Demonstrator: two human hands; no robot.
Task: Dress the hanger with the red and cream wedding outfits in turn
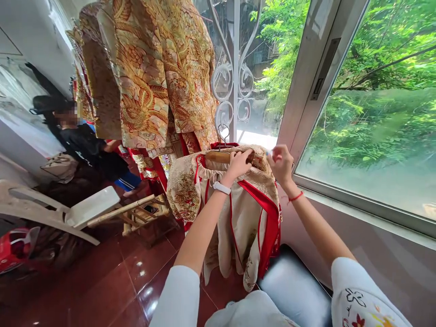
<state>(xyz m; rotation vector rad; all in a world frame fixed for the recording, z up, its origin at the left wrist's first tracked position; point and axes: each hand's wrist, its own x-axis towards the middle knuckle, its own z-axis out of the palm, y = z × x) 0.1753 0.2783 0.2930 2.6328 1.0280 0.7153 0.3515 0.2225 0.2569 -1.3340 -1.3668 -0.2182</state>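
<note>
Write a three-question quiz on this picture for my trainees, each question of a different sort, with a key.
1. True or false: the left hand grips the wooden hanger.
2. Which wrist wears the red string? A left, B right.
3. Fill in: the hanger's hook hangs on the white window ____.

Key: 1 true. 2 B. 3 grille. The right hand pinches the top edge of the cream and red garment; what it pinches is too small to tell.

Glossy red tiled floor (112,281), white plastic chair (68,213), open window (368,113) on greenery, probably daylight.
</note>
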